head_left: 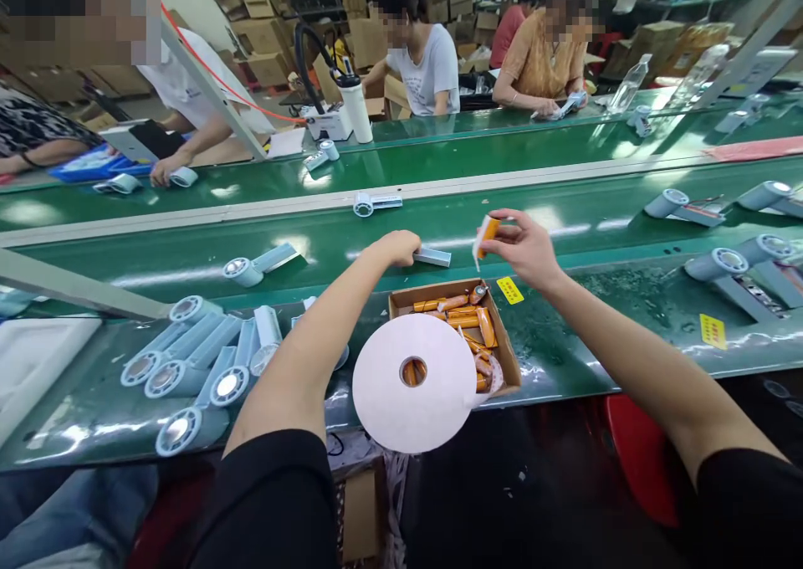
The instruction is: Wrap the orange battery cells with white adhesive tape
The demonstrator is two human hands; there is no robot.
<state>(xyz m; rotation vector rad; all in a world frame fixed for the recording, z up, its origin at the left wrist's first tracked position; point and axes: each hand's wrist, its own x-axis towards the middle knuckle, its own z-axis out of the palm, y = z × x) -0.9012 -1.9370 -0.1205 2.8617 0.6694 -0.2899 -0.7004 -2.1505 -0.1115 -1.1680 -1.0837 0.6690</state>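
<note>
My right hand [524, 249] is raised above the belt, fingers pinching an orange-wrapped battery [489, 230] with a white strip hanging from it. My left hand [401, 248] is closed over a light-blue fan-like housing; only its handle [432, 257] sticks out to the right, and the rest is hidden behind the hand. Below my hands sits a cardboard box [509, 364] with several orange batteries [464, 320] in it. A large white roll of tape [382, 385] lies over the box's near left side, hiding part of it.
Several blue housings [179, 376] cluster on the left beside my forearm, and others [718, 263] lie to the right. One housing [244, 271] and another [364, 204] are on the green belt [314, 238]. Co-workers [432, 67] sit across the line. A metal post [81, 284] slants in at left.
</note>
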